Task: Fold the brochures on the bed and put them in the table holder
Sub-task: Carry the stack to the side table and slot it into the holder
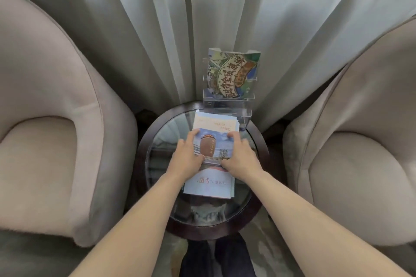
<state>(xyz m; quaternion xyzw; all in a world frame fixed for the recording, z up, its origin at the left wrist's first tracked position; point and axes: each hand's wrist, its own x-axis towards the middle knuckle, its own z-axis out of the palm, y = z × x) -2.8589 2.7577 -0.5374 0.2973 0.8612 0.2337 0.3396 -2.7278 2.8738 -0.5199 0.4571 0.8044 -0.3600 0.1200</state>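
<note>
Here both hands work a stack of brochures (pixel 212 148) lying on the round glass worktop (pixel 157 164). The left hand (pixel 185 159) grips the stack's left edge, fingers (pixel 193 133) curled over its top; the right hand (pixel 239 159) grips the right edge likewise. Just behind stands the clear acrylic holder (pixel 227 105), a green illustrated brochure (pixel 233 73) upright in its rear tier. Beige armchairs (pixel 56 108) flank the worktop.
</note>
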